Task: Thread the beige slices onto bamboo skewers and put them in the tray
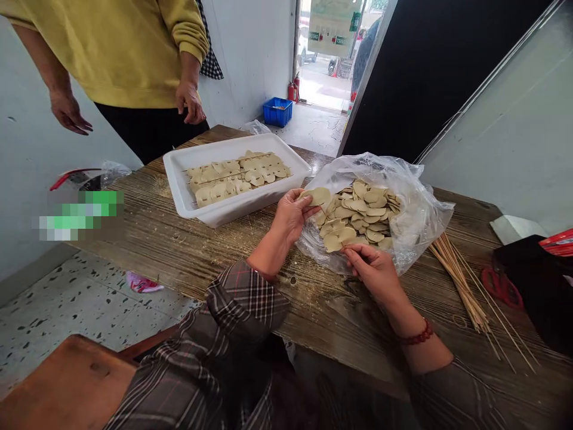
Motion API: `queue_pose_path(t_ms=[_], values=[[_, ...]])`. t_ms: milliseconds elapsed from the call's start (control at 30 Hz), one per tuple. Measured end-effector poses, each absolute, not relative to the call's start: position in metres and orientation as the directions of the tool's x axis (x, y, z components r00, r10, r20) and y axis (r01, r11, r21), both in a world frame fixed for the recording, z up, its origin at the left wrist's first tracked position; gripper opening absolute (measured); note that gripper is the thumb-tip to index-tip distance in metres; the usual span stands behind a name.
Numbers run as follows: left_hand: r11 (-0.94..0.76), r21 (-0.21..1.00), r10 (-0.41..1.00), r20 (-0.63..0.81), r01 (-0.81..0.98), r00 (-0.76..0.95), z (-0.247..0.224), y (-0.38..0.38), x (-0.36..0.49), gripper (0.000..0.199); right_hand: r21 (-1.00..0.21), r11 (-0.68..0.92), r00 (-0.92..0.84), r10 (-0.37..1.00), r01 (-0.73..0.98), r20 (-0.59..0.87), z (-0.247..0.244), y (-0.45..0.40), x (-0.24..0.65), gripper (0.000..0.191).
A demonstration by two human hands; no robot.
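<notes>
While the fingers of the left hand (292,216) close on one flat, round, pale tan disc (319,196), the right hand (375,269) pinches what looks like the end of a thin wooden skewer (343,246), mostly hidden. Overlapping tan discs (333,239) sit just beyond the right fingertips; cannot tell whether they are threaded. Held disc is raised at the left edge of a loose heap of tan discs (369,209) on a clear plastic bag (418,224). Step in hand, as judged: threading discs onto a skewer. Next move seems to call for steadying the disc and guiding the point through it without tearing. Left of the bag: white rectangular plastic tray (224,216) with skewered rows of tan discs (224,190). Right: bundle of bare pale sticks (461,286) on the brown wooden table (179,251).
</notes>
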State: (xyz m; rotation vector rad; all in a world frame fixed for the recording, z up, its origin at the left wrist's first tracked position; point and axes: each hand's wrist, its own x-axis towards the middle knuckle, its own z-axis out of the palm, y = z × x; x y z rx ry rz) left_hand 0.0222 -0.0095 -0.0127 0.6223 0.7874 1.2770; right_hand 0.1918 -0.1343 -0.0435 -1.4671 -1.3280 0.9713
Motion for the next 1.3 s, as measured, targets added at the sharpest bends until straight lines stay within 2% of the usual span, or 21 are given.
queue_pose_path(t_ms=[633, 1067, 1300], values=[[0.189, 0.771, 0.981, -0.116, -0.609, 0.158, -0.017, -0.013, 0.025, 0.024, -0.954, -0.005, 0.118, 0.993, 0.299, 0.032, -0.050, -0.131, 0.195, 0.037], [0.151, 0.811, 0.986, -0.082, -0.566, 0.147, -0.019, -0.017, 0.030, 0.029, -0.940, -0.011, 0.155, 0.987, 0.342, 0.045, -0.052, -0.129, 0.196, 0.036], [0.202, 0.793, 0.975, -0.109, -0.575, 0.191, -0.018, -0.020, 0.033, 0.026, -0.927, 0.005, 0.175, 0.982, 0.376, 0.076, -0.052, -0.130, 0.195, 0.035]])
